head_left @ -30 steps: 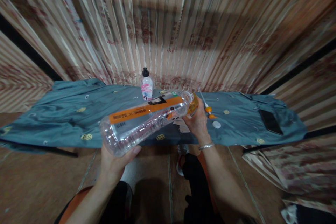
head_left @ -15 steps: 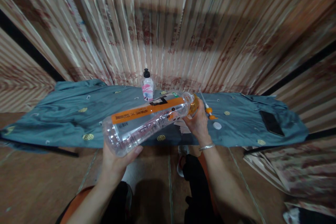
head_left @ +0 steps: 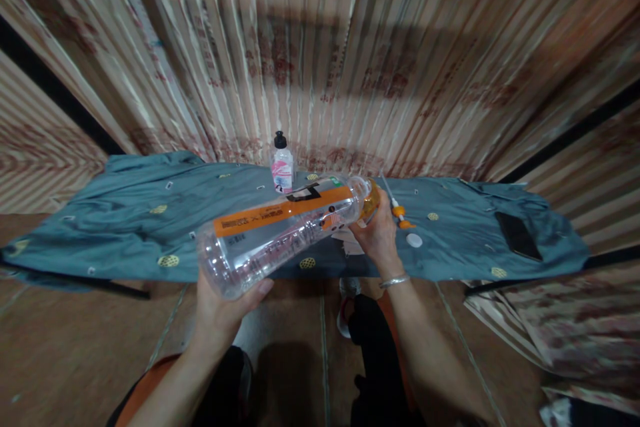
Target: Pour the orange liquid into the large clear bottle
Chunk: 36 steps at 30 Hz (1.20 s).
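A large clear plastic bottle [head_left: 280, 237] with an orange label lies tilted across the middle of the view, its base toward me on the left and its neck on the right. My left hand [head_left: 223, 310] cups the base end from below. Around a small amber see-through bottle [head_left: 369, 202] my right hand [head_left: 377, 233] is closed. The big bottle's neck meets the amber bottle's top; the exact contact is blurred. Just right of that hand lies an orange and white pump head [head_left: 399, 211] with its tube, and near it a white round disc [head_left: 413, 240].
A narrow table with a blue-green cloth [head_left: 135, 213] spans the view before a striped curtain [head_left: 310, 47]. Behind the big bottle stands a small bottle with a black cap [head_left: 283, 167]. A black phone [head_left: 518, 235] lies at the right. Pale paper [head_left: 350, 243] lies under the hands.
Almost nothing differs. The big bottle has shifted very slightly, and both hands keep their hold.
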Tool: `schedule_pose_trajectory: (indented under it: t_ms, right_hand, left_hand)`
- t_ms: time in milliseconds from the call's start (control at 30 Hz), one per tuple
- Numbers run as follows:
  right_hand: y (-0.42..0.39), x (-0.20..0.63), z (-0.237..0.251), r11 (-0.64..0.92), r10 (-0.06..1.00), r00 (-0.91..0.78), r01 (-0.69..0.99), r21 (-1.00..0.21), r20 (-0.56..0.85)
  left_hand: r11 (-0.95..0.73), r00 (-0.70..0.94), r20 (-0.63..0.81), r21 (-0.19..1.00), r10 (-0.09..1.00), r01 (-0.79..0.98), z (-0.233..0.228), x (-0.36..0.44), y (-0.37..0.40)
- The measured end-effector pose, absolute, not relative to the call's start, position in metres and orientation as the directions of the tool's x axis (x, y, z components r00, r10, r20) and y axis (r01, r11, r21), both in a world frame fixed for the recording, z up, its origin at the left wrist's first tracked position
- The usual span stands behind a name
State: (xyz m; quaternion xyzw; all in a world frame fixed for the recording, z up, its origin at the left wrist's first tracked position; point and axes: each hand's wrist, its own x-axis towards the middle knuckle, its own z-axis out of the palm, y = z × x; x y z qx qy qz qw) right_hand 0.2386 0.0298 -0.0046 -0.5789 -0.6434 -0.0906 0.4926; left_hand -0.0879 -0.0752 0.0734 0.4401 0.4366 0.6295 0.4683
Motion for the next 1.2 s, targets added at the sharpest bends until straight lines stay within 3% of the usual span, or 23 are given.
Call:
schedule_pose_trajectory:
  t_ms: [700,1200]
  right_hand:
    - [0.0292,0.2378,-0.0027,0.301,0.677,0.181,0.816,-0.493,0.713]
    - [0.0309,0.2387,-0.0048,0.291,0.673,0.174,0.831,-0.474,0.719]
  left_hand:
    - [-0.246,-0.157,0.216,0.945,0.964,-0.213,0.0789,-0.0839,-0.0720]
    - [-0.195,-0.207,0.138,0.938,0.969,-0.286,0.0798,-0.0792,-0.0735]
